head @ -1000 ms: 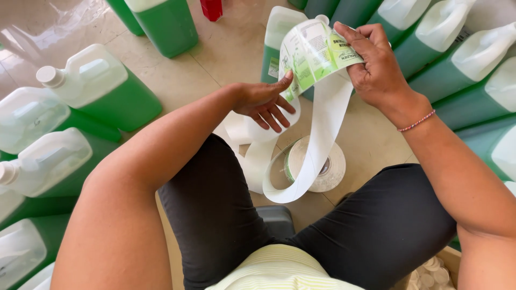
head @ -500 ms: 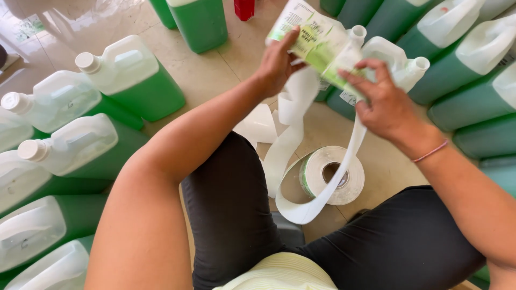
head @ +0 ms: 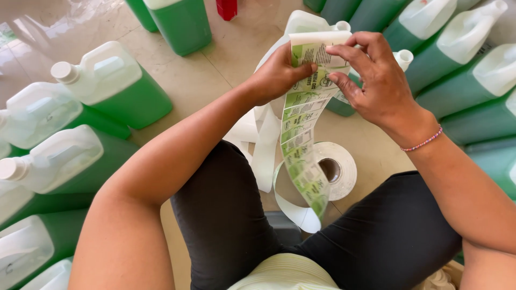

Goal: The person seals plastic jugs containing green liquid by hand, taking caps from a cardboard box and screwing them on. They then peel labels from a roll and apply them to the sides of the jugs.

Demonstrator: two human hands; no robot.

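Green-filled plastic jugs (head: 115, 86) crowd the tiled floor (head: 226, 70) beside a red bottle (head: 227, 8).

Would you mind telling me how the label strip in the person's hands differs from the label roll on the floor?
The label strip is unwound, hanging in a long curve from the left hand and right hand; the label roll is wound tight and lies flat on the floor. The strip shows green printed labels along its face; the roll shows only white edges and its hollow core. Both are one continuous band of backing paper.
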